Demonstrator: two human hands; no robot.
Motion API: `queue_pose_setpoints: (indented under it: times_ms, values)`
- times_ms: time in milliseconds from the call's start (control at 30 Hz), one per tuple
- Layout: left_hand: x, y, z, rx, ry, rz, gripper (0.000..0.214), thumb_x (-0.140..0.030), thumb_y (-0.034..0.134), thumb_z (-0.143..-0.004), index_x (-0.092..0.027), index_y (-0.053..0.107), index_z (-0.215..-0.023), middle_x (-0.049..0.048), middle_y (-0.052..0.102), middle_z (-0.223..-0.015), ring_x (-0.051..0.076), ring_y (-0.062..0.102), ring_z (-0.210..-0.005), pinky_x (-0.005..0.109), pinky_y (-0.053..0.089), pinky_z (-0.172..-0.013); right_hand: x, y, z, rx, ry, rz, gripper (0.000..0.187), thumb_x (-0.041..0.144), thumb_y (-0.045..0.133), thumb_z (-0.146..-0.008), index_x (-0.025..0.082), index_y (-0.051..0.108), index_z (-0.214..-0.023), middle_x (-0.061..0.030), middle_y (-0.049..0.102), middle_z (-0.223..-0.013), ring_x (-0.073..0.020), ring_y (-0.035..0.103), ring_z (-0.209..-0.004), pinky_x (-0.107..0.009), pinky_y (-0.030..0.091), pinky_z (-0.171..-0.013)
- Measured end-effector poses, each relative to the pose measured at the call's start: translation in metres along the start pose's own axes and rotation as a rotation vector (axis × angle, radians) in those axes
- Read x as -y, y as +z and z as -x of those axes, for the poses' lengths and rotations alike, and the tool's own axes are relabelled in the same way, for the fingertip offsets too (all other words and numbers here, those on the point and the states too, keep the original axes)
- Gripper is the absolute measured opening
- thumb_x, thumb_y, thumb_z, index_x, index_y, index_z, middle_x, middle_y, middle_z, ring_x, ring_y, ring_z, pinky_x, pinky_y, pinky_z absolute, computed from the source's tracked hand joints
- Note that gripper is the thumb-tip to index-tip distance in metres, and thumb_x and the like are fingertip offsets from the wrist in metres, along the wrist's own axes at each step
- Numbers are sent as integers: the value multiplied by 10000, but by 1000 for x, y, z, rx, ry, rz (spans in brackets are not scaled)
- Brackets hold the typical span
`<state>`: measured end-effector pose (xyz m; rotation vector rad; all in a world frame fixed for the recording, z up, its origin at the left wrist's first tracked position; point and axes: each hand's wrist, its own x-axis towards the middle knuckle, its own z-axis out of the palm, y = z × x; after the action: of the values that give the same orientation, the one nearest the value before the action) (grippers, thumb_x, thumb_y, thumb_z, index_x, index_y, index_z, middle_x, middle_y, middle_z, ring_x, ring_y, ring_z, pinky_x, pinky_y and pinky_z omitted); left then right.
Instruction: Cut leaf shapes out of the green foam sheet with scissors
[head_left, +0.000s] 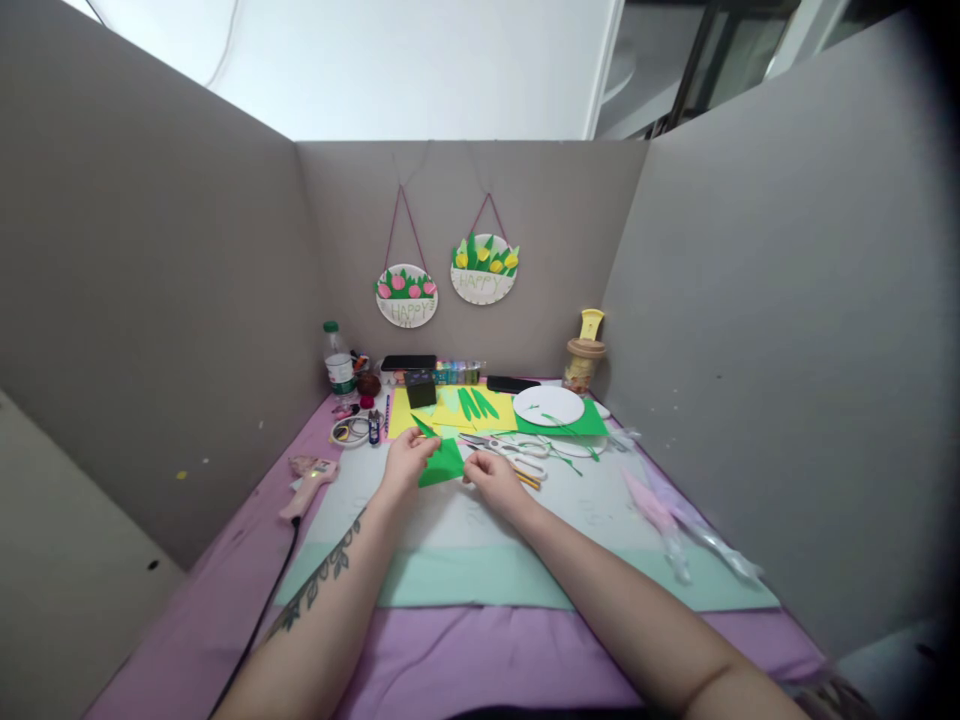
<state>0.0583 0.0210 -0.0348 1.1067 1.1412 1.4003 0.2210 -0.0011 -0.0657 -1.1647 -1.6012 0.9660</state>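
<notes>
My left hand (407, 462) is closed, with a narrow pointed green paper leaf (423, 426) sticking up from its fingers. Between my two hands is a piece of green paper (444, 463); the left fingers lie at its upper left edge. My right hand (492, 478) is closed in a pinch at the paper's right edge. Just beyond that hand lie white-handled scissors (525, 448), blades pointing left. A yellow pencil-like stick (528, 480) shows partly beside the right hand. Several cut green leaves (477, 404) rest on yellow paper (498, 420).
White paper plates (548, 405) and green scraps lie at the back right. A pink glue gun (309, 490) with a black cord is at left. Plastic wrappers (664, 515) lie at right. A bottle (339, 362) and a black box (420, 388) stand behind. Two decorated plates (484, 285) hang on the partition.
</notes>
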Motion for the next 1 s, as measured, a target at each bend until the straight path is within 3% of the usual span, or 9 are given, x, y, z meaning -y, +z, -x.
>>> queue_pose_setpoints:
  times_ms: [167, 300, 400, 567, 800, 1000]
  values:
    - [-2, -3, -4, -39, -4, 38, 310, -269, 701, -564, -192, 420, -671, -135, 287, -466, 28, 237, -384, 183, 155, -404, 2, -2, 3, -18, 13, -14, 124, 271, 491, -735, 190, 528, -649, 9, 576, -619, -126, 472, -572, -237, 350, -548]
    - [1, -2, -4, -82, 56, 29, 308, -291, 716, -562, -182, 452, -675, -121, 342, -467, 36, 301, -399, 181, 187, -420, 3, -4, 2, -78, 31, -51, 163, 335, 509, -759, 193, 522, -681, -1, 568, -628, -137, 476, -582, -249, 360, -544]
    - [6, 4, 0, -31, 47, 3, 340, -319, 749, -525, -173, 486, -682, -97, 409, -492, 52, 365, -429, 183, 225, -435, 2, -1, -1, -108, -13, -99, 225, 416, 542, -758, 191, 539, -755, 2, 559, -658, -145, 488, -616, -259, 385, -572]
    - [13, 14, 4, 21, 2, 43, 374, -317, 775, -502, -173, 506, -717, -114, 369, -471, 42, 314, -408, 184, 188, -418, -6, 7, -5, -29, -37, -68, 222, 365, 559, -718, 204, 450, -612, 39, 443, -559, -124, 402, -563, -251, 322, -546]
    - [5, -12, -13, -130, -138, 238, 511, -268, 792, -501, -146, 555, -936, -114, 440, -481, 25, 298, -362, 172, 152, -372, -7, 8, -1, 17, -36, -30, 144, 260, 532, -699, 198, 449, -598, 42, 421, -563, -113, 366, -558, -241, 285, -534]
    - [7, -14, -15, -138, -218, 356, 435, -169, 793, -548, -146, 559, -913, -122, 383, -460, 17, 297, -356, 138, 171, -351, -3, 7, -2, 36, -22, -31, 125, 243, 518, -682, 198, 440, -595, 41, 416, -562, -113, 365, -560, -243, 280, -535]
